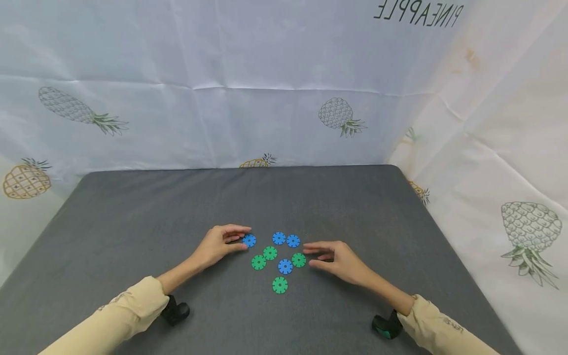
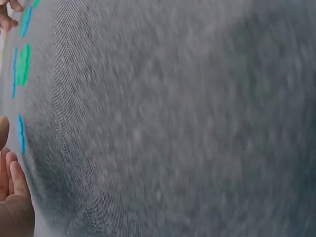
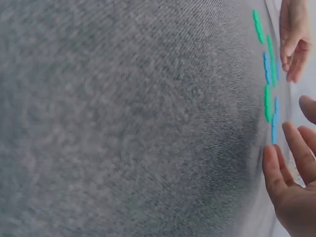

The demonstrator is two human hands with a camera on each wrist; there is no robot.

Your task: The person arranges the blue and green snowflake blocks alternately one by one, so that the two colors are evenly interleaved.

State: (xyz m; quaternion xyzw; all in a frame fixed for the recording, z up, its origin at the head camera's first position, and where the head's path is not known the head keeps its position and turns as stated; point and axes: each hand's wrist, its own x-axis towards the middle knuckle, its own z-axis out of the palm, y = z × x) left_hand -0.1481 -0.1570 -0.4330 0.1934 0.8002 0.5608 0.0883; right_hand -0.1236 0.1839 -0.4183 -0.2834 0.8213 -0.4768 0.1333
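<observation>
Several flat, notched discs, some blue and some green, lie on the grey cloth. My left hand [image 1: 220, 242] is at the left of the group, its thumb and fingers parted around the leftmost blue disc [image 1: 249, 240]; whether they touch it I cannot tell. In the left wrist view that blue disc [image 2: 20, 133] lies flat by the fingertips. On the other side, my right hand [image 1: 339, 261] hovers with spread, gently bent fingers and holds nothing. Closest to it are a green disc [image 1: 299, 260] and a blue disc [image 1: 293, 240]. The front green disc [image 1: 280, 285] lies apart.
A grey cloth-covered table [image 1: 222, 197] spans the view. White curtains [image 1: 266, 49] printed with pineapples hang behind it and at the sides. Black wrist straps with small devices [image 1: 175, 311] sit below both sleeves.
</observation>
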